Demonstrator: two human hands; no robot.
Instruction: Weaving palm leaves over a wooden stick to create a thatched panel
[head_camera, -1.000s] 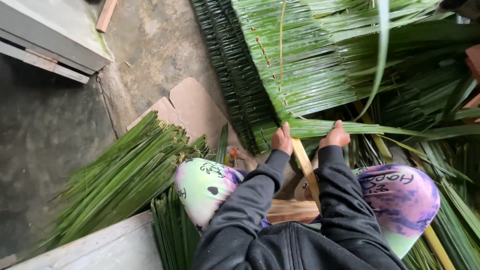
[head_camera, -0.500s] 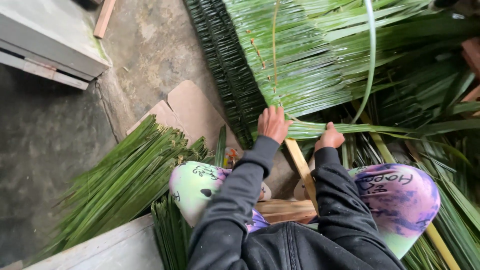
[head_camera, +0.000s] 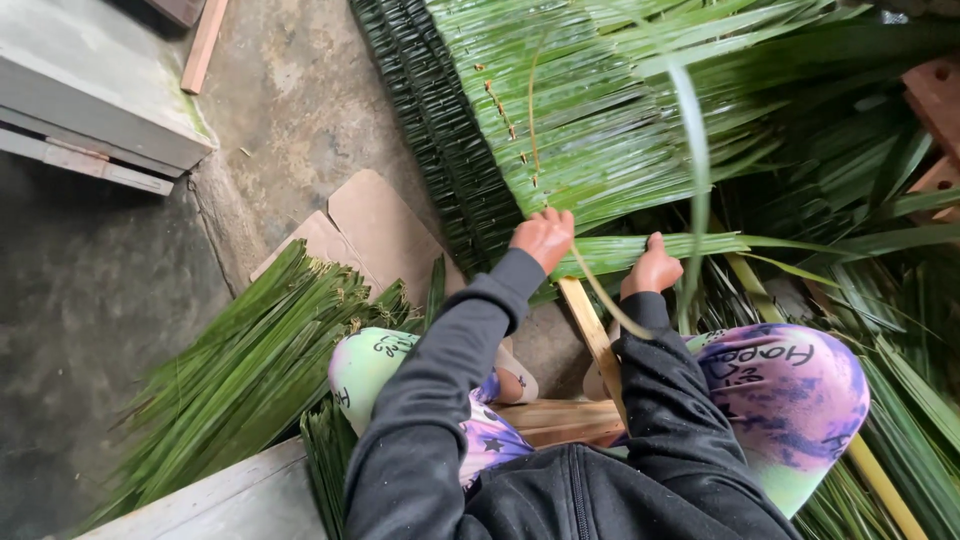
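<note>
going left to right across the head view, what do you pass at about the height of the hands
concrete floor → bundle of loose green leaf strips → brown cardboard → left hand → wooden slat → right hand → folded green leaf held under both hands → loose palm leaves

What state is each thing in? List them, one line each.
Left hand: grip closed on the folded leaf's left end, at the panel edge.
Right hand: grip closed on the folded leaf.
Folded leaf: lying crosswise over the slat.
Slat: bare, tilted, running under the hands.
Panel: stitched leaves, flat.
Leaf bundle: loose, piled on the floor.
Cardboard: flat on the floor.
</note>
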